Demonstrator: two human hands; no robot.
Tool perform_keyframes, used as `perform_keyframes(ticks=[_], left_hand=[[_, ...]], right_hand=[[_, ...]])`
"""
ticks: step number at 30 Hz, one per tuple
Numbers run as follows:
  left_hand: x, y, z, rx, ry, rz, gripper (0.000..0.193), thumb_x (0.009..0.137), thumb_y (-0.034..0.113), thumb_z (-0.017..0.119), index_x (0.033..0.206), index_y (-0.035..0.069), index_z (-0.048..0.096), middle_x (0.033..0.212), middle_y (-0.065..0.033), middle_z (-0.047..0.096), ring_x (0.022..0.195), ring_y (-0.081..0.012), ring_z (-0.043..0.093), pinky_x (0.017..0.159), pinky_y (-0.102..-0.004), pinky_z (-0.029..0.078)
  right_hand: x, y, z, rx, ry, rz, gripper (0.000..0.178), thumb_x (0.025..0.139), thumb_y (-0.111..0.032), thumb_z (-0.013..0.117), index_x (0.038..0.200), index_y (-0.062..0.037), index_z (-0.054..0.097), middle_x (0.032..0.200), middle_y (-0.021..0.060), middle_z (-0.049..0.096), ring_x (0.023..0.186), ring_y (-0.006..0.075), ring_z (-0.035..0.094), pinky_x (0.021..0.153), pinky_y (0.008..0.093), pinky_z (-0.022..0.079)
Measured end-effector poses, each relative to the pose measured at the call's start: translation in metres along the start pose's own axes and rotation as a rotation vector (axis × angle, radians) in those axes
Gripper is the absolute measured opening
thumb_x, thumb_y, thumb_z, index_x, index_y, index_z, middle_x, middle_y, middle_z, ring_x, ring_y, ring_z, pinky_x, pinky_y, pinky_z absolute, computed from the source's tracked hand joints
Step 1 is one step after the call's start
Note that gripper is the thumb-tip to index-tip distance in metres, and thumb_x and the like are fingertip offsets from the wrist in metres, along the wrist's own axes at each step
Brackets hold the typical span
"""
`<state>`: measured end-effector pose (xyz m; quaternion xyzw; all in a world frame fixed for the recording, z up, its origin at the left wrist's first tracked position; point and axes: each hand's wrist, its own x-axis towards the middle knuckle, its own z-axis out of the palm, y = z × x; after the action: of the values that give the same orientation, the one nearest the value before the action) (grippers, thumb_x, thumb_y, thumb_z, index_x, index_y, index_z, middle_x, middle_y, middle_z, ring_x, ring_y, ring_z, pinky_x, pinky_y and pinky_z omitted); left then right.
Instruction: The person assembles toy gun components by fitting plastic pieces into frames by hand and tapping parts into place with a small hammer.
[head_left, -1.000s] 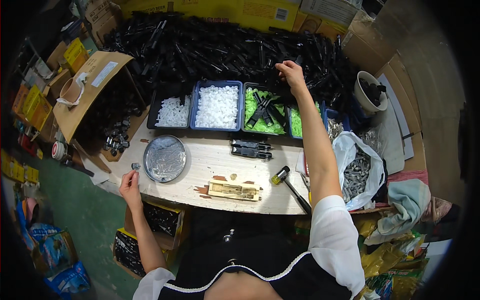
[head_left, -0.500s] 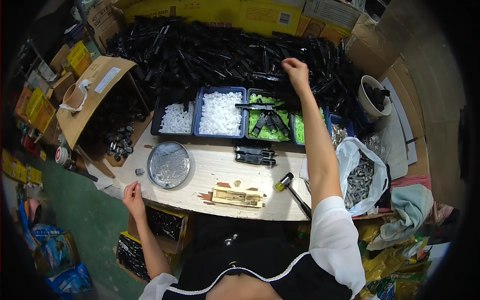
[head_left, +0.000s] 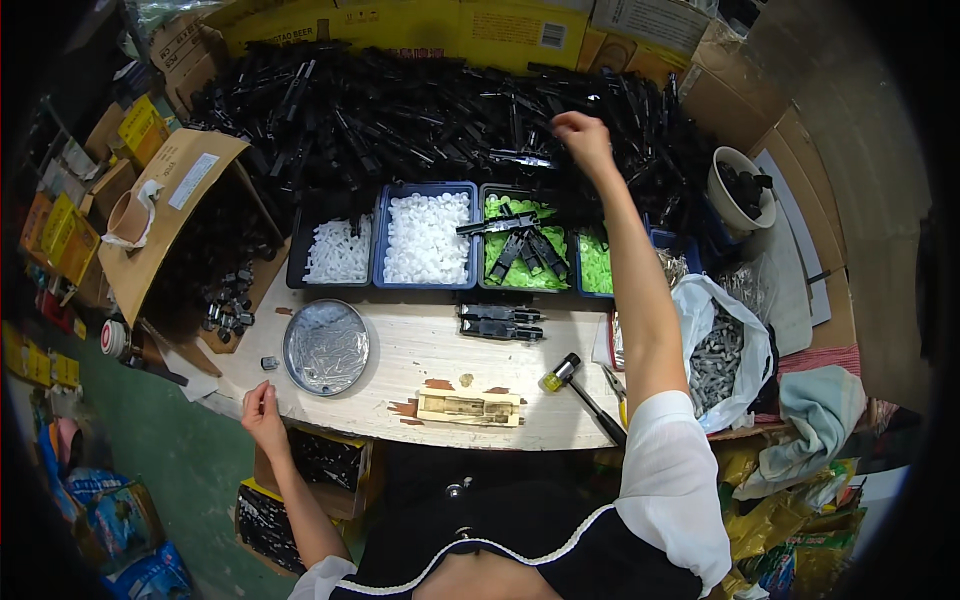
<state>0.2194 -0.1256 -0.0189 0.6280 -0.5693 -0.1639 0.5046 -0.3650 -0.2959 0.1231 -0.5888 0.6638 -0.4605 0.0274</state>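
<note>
My right hand (head_left: 585,142) reaches over the pile of black parts (head_left: 380,110) at the back of the bench. Its fingers are curled down at the pile; what they grip, if anything, is hidden. At the bench's near left edge, my left hand (head_left: 263,418) is loosely closed, with nothing visible in it. Just beyond its fingertips lies a small metal piece (head_left: 269,363). Beside that stands a round metal tin (head_left: 362,335) holding thin clear or silvery pieces. A cream-coloured fixture block (head_left: 468,407) with a long recess sits near the front edge, and two black assemblies (head_left: 500,322) lie behind it.
Bins hold white pins (head_left: 338,252), white caps (head_left: 428,238) and green pieces (head_left: 510,262), with black parts across the latter. A mallet (head_left: 585,395), pliers (head_left: 616,385) and a bag of grey parts (head_left: 716,362) lie right. A cardboard box (head_left: 165,190) stands left.
The view has shifted slightly. My right hand has moved a little farther into the black pile, and the pliers beside my forearm show more. The left hand stays by the bench edge.
</note>
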Motion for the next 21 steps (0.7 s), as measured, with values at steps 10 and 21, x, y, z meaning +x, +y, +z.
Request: perform_keyframes(ticks=[10,21], left_hand=[[-0.005,-0.003,-0.012,0.008,-0.007,-0.040,0.011,0.080,0.002,0.059,0.089,-0.003,0.062,0.075,-0.0030,0.055,0.066,-0.0100,0.046,0.060,-0.0221,0.039],[0.001,0.008,-0.003,0.032,0.011,-0.040,0.011,0.080,0.002,0.059,0.089,-0.003,0.063,0.072,-0.0016,0.053,0.063,-0.0082,0.043,0.057,-0.0209,0.036]], right_hand=[[-0.034,-0.026,0.003,-0.718,-0.495,-0.253,0.028,0.069,-0.014,0.063,0.096,-0.0201,0.067,0.099,0.0022,0.057,0.103,0.0231,0.045,0.088,0.0446,0.031],[0.012,-0.030,0.009,-0.657,-0.267,-0.280,0.024,0.069,-0.006,0.055,0.086,-0.0157,0.068,0.095,-0.0004,0.060,0.098,0.0239,0.048,0.083,0.0431,0.032]])
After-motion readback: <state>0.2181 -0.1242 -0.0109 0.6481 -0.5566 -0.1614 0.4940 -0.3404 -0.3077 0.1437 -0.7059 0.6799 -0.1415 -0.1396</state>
